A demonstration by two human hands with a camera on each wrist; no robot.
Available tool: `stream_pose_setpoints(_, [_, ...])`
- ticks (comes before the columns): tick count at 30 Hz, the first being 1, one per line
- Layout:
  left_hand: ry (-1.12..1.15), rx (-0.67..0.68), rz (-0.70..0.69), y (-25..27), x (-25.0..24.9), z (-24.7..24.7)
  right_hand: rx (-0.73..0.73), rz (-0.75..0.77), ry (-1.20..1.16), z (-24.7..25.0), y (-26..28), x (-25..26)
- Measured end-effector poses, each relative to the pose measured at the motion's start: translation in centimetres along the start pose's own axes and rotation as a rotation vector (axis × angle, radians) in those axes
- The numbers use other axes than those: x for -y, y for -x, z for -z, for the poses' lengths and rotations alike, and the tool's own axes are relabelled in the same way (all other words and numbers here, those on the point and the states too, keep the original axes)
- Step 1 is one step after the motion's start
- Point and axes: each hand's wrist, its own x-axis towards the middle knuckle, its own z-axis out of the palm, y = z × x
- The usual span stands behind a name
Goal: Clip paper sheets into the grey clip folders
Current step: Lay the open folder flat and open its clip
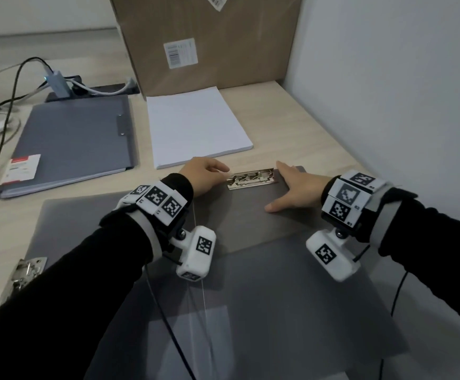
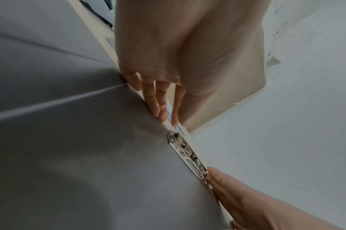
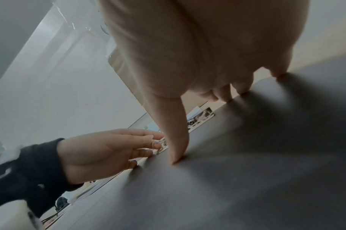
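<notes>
An open grey clip folder point(image 1: 250, 220) lies in front of me, with its metal clip point(image 1: 250, 179) at the far edge. My left hand point(image 1: 205, 171) reaches the clip's left end with its fingers stretched out, the fingertips point(image 2: 168, 118) lying along the folder's far edge beside the clip point(image 2: 186, 152). My right hand point(image 1: 292, 187) lies flat on the folder just right of the clip, and its thumb point(image 3: 176, 155) and fingertips press the grey surface point(image 3: 256, 155). A white paper stack point(image 1: 196, 127) sits just beyond the folder. No sheet lies on it.
A closed grey folder point(image 1: 72, 141) with a red-and-white label lies at the left. Another metal clip point(image 1: 26, 270) shows at the lower left on a grey panel. A cardboard box point(image 1: 209, 42) stands behind the paper, a wall point(image 1: 387, 78) at the right, and cables and a hub point(image 1: 56, 80) at the far left.
</notes>
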Motion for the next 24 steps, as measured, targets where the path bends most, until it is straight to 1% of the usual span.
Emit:
stream_pose_setpoints(4, [0.015,-0.027,0.037,-1.2,0.2,-0.2,0.044,0.073,0.008,-0.3,-0.2,-0.9])
stream_pose_setpoints(7, [0.021,-0.036,0.06,-1.7,0.4,-0.8,0.079,0.095,0.037,-0.5,-0.8,-1.3])
stream_pose_setpoints(12, [0.013,-0.017,0.067,-2.3,0.5,-1.0,0.082,0.118,0.052,-0.7,-0.8,-1.7])
stream_pose_setpoints(16, [-0.021,-0.033,0.034,-2.3,0.6,-1.5,0.08,0.125,0.07,-0.8,-1.0,-2.0])
stream_pose_setpoints(20, [0.037,-0.086,0.008,-1.9,0.9,-1.9,0.074,0.133,0.079,-0.9,-1.0,-2.0])
stream_pose_setpoints(24, [0.138,-0.085,-0.003,-1.7,0.9,-1.7,0.073,0.135,0.083,-1.0,-1.0,-2.0])
